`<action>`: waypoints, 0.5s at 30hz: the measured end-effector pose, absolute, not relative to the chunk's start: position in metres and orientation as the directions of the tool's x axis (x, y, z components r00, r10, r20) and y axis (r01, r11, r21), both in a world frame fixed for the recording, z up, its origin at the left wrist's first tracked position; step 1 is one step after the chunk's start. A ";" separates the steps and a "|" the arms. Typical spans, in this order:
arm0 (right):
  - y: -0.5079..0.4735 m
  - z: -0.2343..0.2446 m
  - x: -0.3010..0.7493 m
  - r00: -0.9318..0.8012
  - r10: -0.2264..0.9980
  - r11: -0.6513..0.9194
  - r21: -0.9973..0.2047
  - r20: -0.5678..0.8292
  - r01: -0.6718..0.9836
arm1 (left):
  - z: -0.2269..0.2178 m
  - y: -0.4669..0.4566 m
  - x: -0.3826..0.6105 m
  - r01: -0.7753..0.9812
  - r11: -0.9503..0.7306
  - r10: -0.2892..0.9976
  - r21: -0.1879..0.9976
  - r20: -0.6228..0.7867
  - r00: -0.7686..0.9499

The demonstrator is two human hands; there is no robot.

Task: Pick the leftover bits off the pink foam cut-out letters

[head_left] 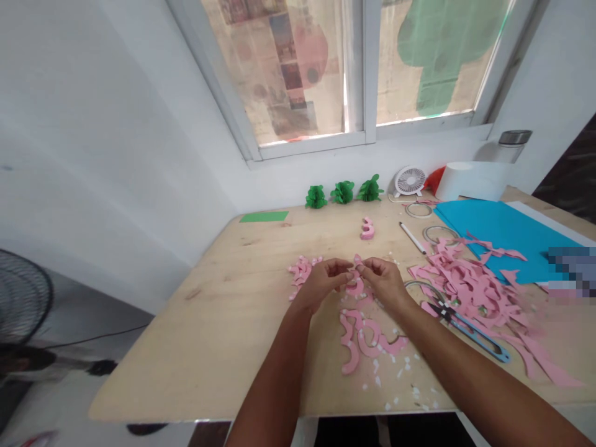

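On my feed, going left to right, a small heap of pink paper scraps lies on the wooden table, just beside the left hand. That hand's fingers are curled and nearly closed, their tips pinching one side of a small pink paper piece. The wrist is bent, and the forearm reaches in from the bottom edge of my view. The right hand mirrors it, with its fingertips closed on the other side of the same piece, almost meeting the left ones. A pink paper curl sits just under the hands, and curved pink cutouts lie nearer the table edge. Further right, blue-handled scissors rest beside a large pile of pink strips, which spills onto a blue card.
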State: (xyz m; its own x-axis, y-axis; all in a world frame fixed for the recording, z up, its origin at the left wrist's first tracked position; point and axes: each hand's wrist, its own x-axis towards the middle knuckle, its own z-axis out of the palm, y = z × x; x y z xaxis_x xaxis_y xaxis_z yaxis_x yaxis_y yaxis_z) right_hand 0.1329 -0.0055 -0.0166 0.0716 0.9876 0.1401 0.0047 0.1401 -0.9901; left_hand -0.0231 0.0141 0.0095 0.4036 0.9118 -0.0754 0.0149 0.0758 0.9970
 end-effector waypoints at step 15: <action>-0.014 -0.011 0.130 -0.180 0.966 0.219 -0.955 0.184 0.200 | 0.005 0.018 -0.024 -0.161 0.250 0.894 0.955 -0.164 0.417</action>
